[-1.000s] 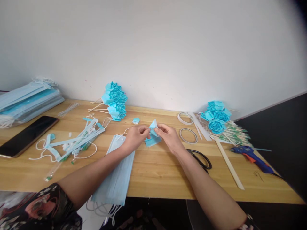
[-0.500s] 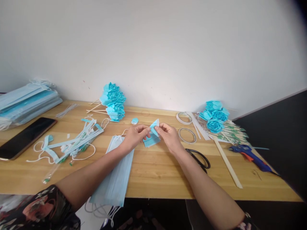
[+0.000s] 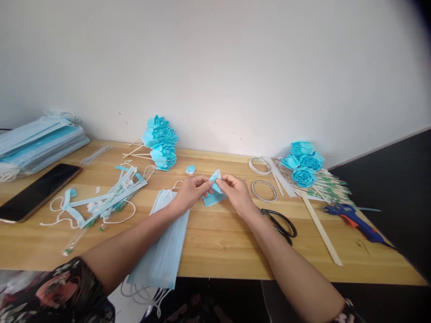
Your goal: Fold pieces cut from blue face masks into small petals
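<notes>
Change since earlier frame: folded blue piece [image 3: 211, 198] sits slightly lower, its tip narrower between the fingertips.
Wooden table [image 3: 218, 242]: beneath the piece.
Flat face mask [image 3: 164, 251]: left of the piece, nearer the person, under the left forearm.
Left hand [image 3: 190, 193]: pinching the piece's left edge.
Right hand [image 3: 237, 193]: pinching its upper right corner.
Scissors [image 3: 281, 224]: right of the piece, beside the right wrist.
Tape ring [image 3: 264, 190]: right of the piece, apart.

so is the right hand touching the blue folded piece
Touching: the head view shows the right hand pinching the blue folded piece at its top corner.
</notes>
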`<action>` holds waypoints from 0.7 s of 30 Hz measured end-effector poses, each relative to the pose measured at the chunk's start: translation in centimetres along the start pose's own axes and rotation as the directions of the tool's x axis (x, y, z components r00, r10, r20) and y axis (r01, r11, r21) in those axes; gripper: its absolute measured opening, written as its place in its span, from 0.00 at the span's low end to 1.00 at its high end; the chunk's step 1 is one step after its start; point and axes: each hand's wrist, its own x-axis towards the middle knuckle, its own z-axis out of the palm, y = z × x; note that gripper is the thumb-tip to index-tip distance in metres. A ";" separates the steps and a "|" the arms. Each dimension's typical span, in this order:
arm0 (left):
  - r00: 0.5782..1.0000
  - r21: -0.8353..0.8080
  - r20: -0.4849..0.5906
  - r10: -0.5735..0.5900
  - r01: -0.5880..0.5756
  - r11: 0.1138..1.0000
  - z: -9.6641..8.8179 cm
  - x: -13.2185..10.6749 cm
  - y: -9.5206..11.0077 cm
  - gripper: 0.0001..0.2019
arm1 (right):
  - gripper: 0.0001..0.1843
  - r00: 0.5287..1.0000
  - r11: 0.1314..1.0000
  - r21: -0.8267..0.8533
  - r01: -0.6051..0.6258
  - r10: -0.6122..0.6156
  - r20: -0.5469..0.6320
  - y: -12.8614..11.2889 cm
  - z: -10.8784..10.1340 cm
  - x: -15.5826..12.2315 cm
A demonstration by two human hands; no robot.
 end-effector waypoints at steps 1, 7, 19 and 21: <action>1.000 -0.005 -0.002 -0.006 0.006 1.000 0.0 0.0 -0.1 0.18 | 0.15 1.000 1.000 -0.007 0.002 -0.002 0.004 0.0 0.0 0.0; 0.998 -0.045 -0.055 -0.021 0.019 0.999 -0.1 0.2 -0.2 0.17 | 0.14 0.998 0.995 0.090 0.040 -0.036 -0.050 -0.4 -0.2 0.0; 0.998 0.037 -0.063 -0.002 0.004 0.999 0.0 0.1 -0.4 0.15 | 0.11 0.998 0.989 -0.133 0.066 -0.068 -0.006 -1.1 -0.2 -0.2; 0.998 0.041 -0.065 -0.003 0.006 0.999 0.0 0.0 -0.3 0.15 | 0.11 0.998 0.988 -0.142 0.058 -0.060 -0.006 -1.0 -0.2 -0.1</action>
